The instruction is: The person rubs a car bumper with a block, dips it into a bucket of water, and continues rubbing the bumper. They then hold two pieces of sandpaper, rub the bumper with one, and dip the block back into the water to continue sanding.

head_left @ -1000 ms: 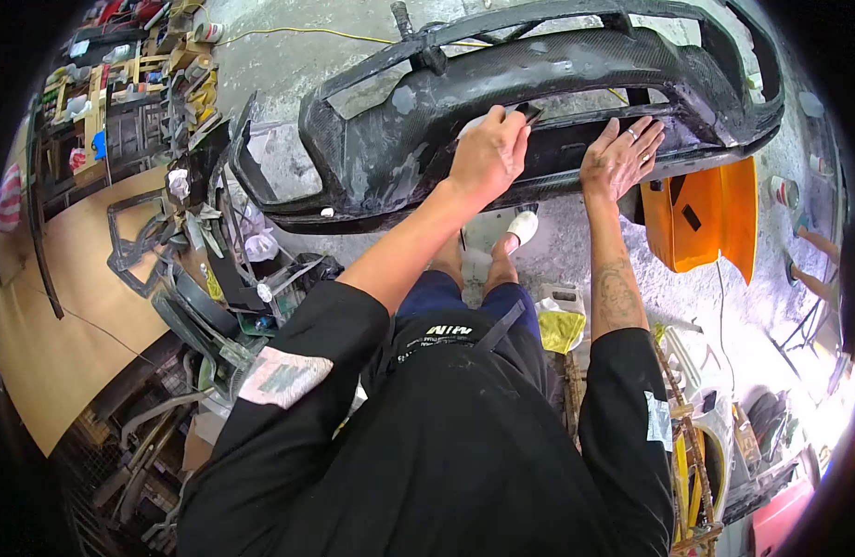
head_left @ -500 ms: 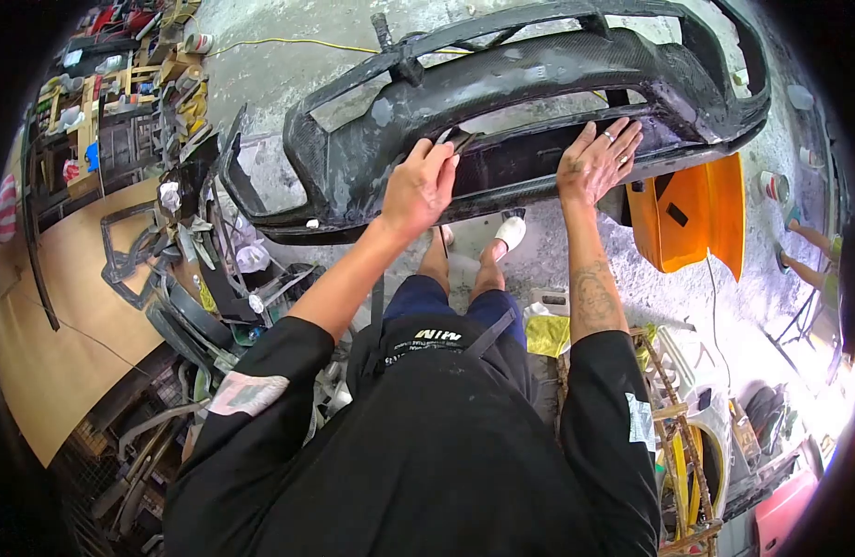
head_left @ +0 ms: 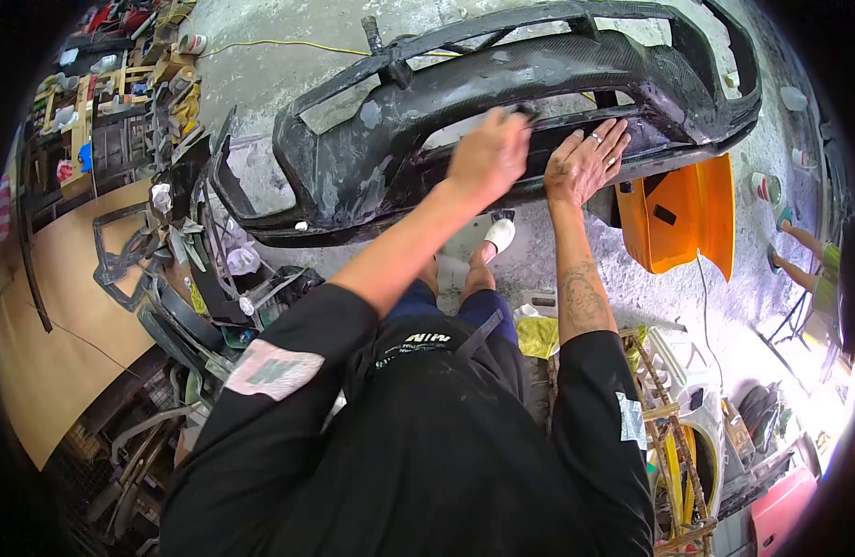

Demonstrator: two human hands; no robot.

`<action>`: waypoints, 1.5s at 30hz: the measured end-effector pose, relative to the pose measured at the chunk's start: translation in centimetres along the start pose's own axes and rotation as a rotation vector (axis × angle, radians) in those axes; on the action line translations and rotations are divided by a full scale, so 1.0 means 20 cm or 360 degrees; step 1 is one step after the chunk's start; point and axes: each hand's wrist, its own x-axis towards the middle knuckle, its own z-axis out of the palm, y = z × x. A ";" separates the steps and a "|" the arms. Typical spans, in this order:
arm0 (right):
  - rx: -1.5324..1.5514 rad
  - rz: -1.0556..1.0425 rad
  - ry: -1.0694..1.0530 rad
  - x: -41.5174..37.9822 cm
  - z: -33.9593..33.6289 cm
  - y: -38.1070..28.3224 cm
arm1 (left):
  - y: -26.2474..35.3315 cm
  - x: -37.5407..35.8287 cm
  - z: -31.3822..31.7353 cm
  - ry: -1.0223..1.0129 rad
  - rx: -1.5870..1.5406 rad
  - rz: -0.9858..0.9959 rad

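A black car bumper (head_left: 557,70) with a carbon-weave surface and grey smudges lies across the upper view, with a long opening along it. My left hand (head_left: 492,153), blurred by motion, is closed on a small dark sheet (head_left: 529,115) that looks like folded sandpaper. It is over the bumper's opening, near the narrow bar along it. My right hand (head_left: 585,162) lies flat on the bumper's near edge, fingers spread and stretched out, with rings on it. The bumper's underside is hidden.
An orange body panel (head_left: 682,218) stands below the bumper's right end. Car parts and a brown sheet (head_left: 84,306) crowd the left. A wooden frame (head_left: 668,427) and a pink panel (head_left: 784,506) are at lower right. Another person's legs (head_left: 798,251) show at far right.
My left hand has moved right and slightly up along the bumper's opening with the dark sheet, coming closer to my right hand. My right hand stays flat at the same part of the bumper.
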 end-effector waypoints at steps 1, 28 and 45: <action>-0.0009 0.0000 -0.0001 0.00 0.00 0.00 | 0.01 0.05 0.05 0.0030 -0.0015 0.0063; 0.0058 0.0020 0.0047 0.03 0.00 0.00 | 0.05 0.14 0.05 -0.0091 -0.0011 0.0057; 0.0051 -0.0001 0.0072 0.01 0.01 0.01 | 0.04 0.13 0.04 -0.0098 -0.0131 0.0055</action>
